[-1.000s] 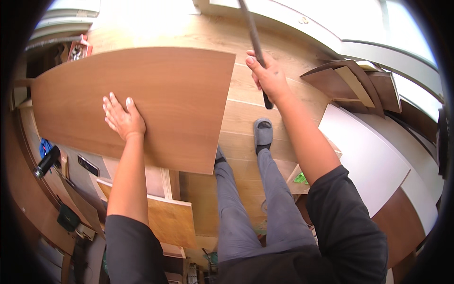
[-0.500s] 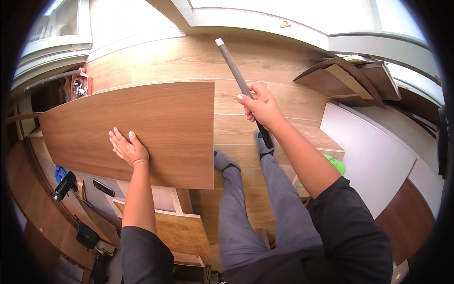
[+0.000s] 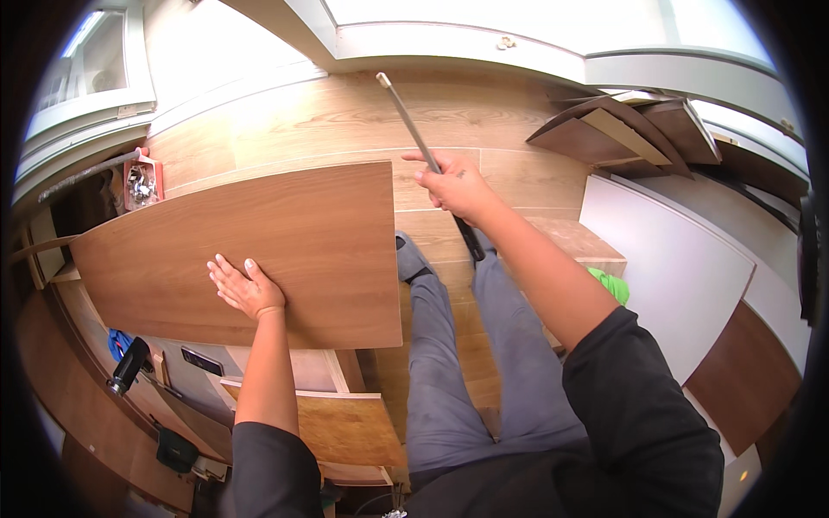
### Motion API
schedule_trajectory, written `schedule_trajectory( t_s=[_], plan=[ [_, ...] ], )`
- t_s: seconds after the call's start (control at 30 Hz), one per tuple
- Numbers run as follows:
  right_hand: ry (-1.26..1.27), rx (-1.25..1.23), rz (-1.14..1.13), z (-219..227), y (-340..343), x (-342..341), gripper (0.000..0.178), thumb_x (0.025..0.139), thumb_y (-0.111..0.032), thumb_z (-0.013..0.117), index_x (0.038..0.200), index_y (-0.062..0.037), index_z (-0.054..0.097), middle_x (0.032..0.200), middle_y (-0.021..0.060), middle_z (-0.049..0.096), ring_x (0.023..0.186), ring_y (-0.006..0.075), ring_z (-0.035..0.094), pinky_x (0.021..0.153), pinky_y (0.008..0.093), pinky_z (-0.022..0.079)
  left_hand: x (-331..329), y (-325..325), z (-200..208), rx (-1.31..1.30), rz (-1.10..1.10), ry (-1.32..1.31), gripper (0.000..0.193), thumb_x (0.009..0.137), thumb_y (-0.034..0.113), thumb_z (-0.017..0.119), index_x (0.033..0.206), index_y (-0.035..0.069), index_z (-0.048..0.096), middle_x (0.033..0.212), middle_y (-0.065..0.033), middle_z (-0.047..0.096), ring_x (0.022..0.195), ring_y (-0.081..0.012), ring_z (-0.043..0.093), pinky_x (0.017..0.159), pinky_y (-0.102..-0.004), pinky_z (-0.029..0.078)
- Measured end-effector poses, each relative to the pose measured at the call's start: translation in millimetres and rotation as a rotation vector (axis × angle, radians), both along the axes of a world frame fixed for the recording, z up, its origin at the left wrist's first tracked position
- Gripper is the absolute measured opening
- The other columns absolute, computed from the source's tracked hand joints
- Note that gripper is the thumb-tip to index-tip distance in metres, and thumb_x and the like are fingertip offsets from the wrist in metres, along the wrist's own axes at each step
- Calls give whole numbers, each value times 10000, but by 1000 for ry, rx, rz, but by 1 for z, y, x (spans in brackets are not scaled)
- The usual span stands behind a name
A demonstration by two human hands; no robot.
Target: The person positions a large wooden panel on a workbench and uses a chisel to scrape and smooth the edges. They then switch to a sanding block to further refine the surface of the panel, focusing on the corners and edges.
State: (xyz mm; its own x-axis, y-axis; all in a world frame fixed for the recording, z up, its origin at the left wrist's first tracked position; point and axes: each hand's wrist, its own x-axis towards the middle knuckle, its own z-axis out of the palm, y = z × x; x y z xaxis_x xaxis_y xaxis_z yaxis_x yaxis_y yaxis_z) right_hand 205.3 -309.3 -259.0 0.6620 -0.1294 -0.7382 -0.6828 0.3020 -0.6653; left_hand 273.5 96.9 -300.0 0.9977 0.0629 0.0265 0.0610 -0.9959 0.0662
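Note:
A wide brown wood-grain panel (image 3: 337, 224) lies to my left, with a straight right end. My left hand (image 3: 250, 292) rests flat on its face with the fingers stretched out. In the air beyond the panel's right end, my right hand (image 3: 453, 186) is closed around a long, narrow, dark grey bar (image 3: 406, 112) with a pale far tip. The bar slants up and to the left, its black lower end showing below my hand near my right leg.
A red box of small metal parts (image 3: 142, 183) stands beyond the panel's far left edge. Nearer are a phone (image 3: 201, 360), a black cylindrical tool (image 3: 129, 366) and a yellowish board (image 3: 345, 432). Dark offcuts (image 3: 617, 138) and a large white panel (image 3: 665, 268) stand at right.
The bar has turned, now showing a thinner side, and my right hand has moved slightly left. My left hand stays flat on the panel. The whole view has shifted a little.

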Motion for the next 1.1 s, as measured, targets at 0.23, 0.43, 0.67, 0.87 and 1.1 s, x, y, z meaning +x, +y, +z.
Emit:
schedule_trajectory(
  t_s=[0.23, 0.43, 0.67, 0.87, 1.1],
  plan=[
    [-58, -44, 63, -40, 15, -6, 316, 961, -159, 620, 1264, -92, 680, 652, -59, 485, 529, 42, 443, 492, 230, 393, 4, 7, -4, -22, -37, -14, 653, 1008, 405, 463, 1570, 118, 299, 1648, -153, 230, 1514, -349, 204, 1210, -530, 136],
    [56, -113, 212, -36, -10, -27, 198, 960, -201, 625, 1063, -37, 666, 713, -29, 541, 657, 83, 480, 627, 274, 449, 55, -18, 0, -183, -20, -57, 629, 1017, 409, 466, 1545, 91, 345, 1628, -201, 252, 1499, -366, 234, 1203, -525, 150],
    [-139, -65, 104, -47, -15, -8, 302, 994, -271, 595, 1148, -12, 604, 757, -38, 495, 739, 78, 477, 689, 265, 442, 70, -55, -4, -14, -34, -12, 652, 1029, 454, 419, 1568, 106, 308, 1644, -156, 245, 1508, -347, 217, 1215, -498, 144],
    [-112, 128, 82, -48, -19, 16, 294, 1011, -315, 585, 1084, -32, 614, 670, -48, 431, 595, 44, 416, 534, 232, 374, 69, -52, -5, -23, -61, -24, 646, 1025, 447, 428, 1558, 96, 327, 1636, -159, 262, 1505, -350, 222, 1216, -496, 151],
    [147, 477, -61, -46, -4, 46, 211, 977, -282, 656, 966, -95, 558, 579, -59, 391, 473, 59, 398, 419, 234, 310, 69, -52, -4, -25, -72, -20, 645, 1028, 445, 424, 1555, 86, 329, 1634, -164, 265, 1506, -349, 222, 1219, -487, 152]
  ],
)
